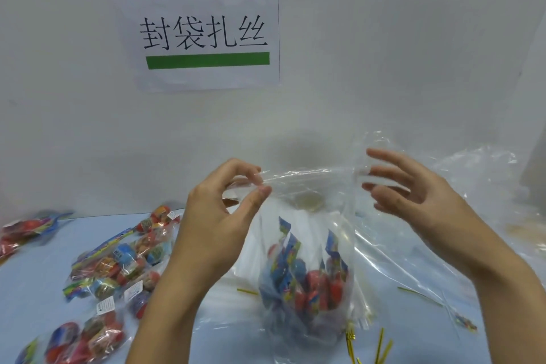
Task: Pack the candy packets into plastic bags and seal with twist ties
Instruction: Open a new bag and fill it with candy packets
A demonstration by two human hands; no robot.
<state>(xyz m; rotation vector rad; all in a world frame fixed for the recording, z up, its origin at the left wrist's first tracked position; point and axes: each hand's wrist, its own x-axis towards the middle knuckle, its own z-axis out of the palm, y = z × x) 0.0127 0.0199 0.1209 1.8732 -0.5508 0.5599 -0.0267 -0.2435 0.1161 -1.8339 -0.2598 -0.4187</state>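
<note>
Now clear bag [307,245], candy packets [307,284] at bottom, left hand [218,216] pinching rim, right hand [413,195] spread.

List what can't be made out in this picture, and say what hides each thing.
- Candy packets in the plastic bag, head view: number unclear; they overlap behind crinkled film.
- Right hand: motion blur and film hide whether its fingertips touch the bag.
- Gold twist ties: cut off by the bottom edge.
- Labels on the loose candy packets: print too small.
- Left hand: pinches the bag rim.
</note>
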